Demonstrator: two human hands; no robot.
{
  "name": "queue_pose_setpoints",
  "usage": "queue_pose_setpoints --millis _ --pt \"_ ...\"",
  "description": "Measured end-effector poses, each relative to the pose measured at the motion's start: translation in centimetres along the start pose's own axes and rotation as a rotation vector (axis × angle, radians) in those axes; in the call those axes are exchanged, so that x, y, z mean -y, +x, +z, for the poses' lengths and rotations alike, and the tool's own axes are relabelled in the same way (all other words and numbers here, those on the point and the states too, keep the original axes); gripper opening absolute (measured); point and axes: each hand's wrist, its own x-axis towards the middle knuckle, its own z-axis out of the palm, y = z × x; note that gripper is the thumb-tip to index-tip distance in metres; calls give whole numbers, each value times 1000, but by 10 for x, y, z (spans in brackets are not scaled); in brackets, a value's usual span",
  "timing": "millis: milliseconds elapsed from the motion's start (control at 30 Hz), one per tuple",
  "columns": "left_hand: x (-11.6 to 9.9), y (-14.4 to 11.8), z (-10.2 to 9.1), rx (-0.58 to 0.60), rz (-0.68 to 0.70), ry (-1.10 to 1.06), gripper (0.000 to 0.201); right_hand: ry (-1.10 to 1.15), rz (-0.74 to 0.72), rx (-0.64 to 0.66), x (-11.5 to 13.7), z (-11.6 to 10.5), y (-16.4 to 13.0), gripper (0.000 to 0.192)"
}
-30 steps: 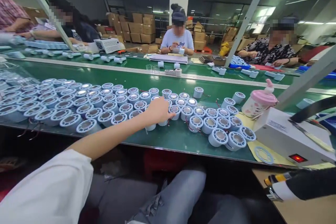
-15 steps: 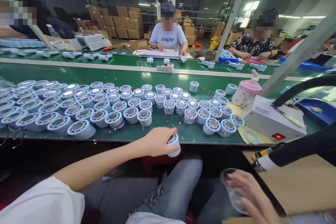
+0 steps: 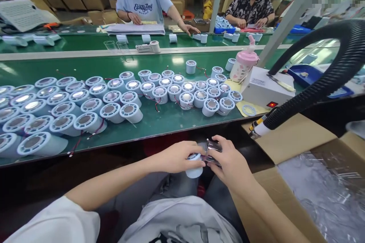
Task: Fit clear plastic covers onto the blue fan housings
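Over my lap, my left hand (image 3: 179, 156) is closed around a light-blue round motor housing (image 3: 194, 171). My right hand (image 3: 232, 164) grips a clear plastic cup (image 3: 212, 152), tilted on its side. The cup is right beside the housing; fingers hide whether the two touch. Many more such housings (image 3: 130, 111) stand in rows on the green bench (image 3: 159, 121), with slotted round tops and thin red-and-black wires (image 3: 76, 145) trailing from some.
At the right an open cardboard box (image 3: 302, 136) holds several clear plastic parts (image 3: 316, 186). A white machine (image 3: 265, 91) with a black corrugated hose (image 3: 302, 110) stands at the bench's right, near a pink-lidded cup (image 3: 245, 62). Co-workers (image 3: 148, 3) sit across the line.
My right hand has brought the clear cup up and left to the housing in my left hand. The view has shifted right and down, showing the box of clear parts.
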Motion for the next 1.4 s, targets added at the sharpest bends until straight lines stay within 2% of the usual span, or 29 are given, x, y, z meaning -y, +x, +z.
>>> queue_pose_setpoints --millis 67,133,200,300,367,433,500,600,667,767,867,967,1067,1233,1400 --pt "-3 -2 1 -109 -7 73 22 125 24 56 -1 -1 -1 21" --pt "-2 -3 4 -199 -9 17 23 326 69 94 -1 -4 -2 17" --pt "2 -4 7 -256 12 -83 36 529 123 99 0 -7 -3 12" --pt "13 -2 12 -296 74 -157 61 763 221 59 -1 -12 -5 22" --pt "19 -1 15 -310 133 -154 65 893 304 24 -2 -14 -5 27" --pt "22 1 16 -294 195 -164 66 995 375 -7 -4 -15 -5 28" --pt "22 2 17 -227 242 -221 69 1103 441 -26 -7 -16 -4 30" --pt "17 3 16 -102 219 -355 70 1277 530 -12 -12 -16 -4 29" --pt "14 2 16 -67 174 -440 68 1346 553 12 -16 -16 -5 24" --pt "11 1 19 -61 129 -569 66 1328 402 19 -19 -15 -10 18" --pt "11 1 22 -87 88 -716 62 1008 178 -21 -17 -16 -18 31" --pt "11 0 24 -63 47 -821 66 744 96 -83 -14 -18 -26 40" --pt "8 -3 22 -37 62 -765 75 768 101 -63 -14 -20 -30 38" --pt "2 -5 16 -52 166 -628 74 967 200 44 -17 -24 -33 37" --pt "0 -5 16 -68 212 -540 76 1111 285 89 -16 -29 -33 34"
